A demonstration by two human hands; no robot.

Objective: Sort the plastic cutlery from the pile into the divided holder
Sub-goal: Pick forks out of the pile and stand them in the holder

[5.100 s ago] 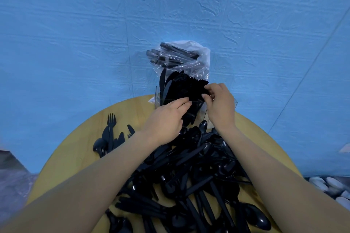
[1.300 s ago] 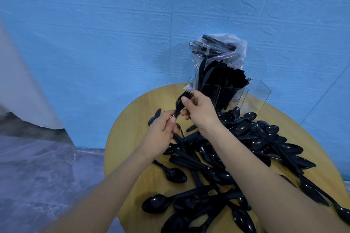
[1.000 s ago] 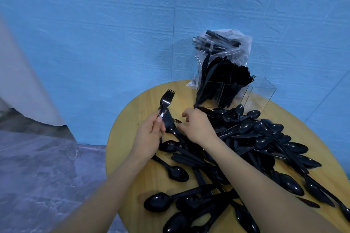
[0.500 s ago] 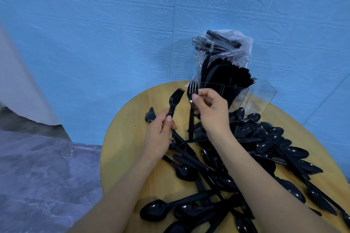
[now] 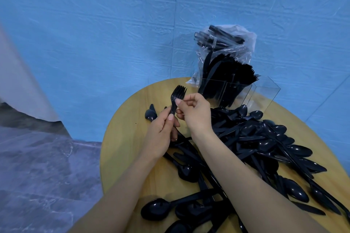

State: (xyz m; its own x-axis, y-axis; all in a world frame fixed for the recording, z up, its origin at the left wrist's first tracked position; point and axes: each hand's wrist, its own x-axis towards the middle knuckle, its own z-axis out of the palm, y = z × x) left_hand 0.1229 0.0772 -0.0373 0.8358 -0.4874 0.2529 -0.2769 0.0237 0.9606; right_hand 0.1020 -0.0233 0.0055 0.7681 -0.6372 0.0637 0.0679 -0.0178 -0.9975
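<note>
Forks (image 5: 177, 97) held bunched above worktop (image 5: 130, 138) left edge: handles wrapped by left hand (image 5: 161, 134), necks pinched by right hand (image 5: 195, 113). Tines best aligned before bundle is lowered into fork compartment. Divided holder (image 5: 234, 92): left compartments packed with black cutlery, rightmost seemingly empty. Pile (image 5: 261, 145) remains unsorted.

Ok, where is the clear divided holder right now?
In the head view, the divided holder stands at the table's far edge, right of both hands, just behind the cutlery pile and in front of a plastic bag of cutlery.
</note>
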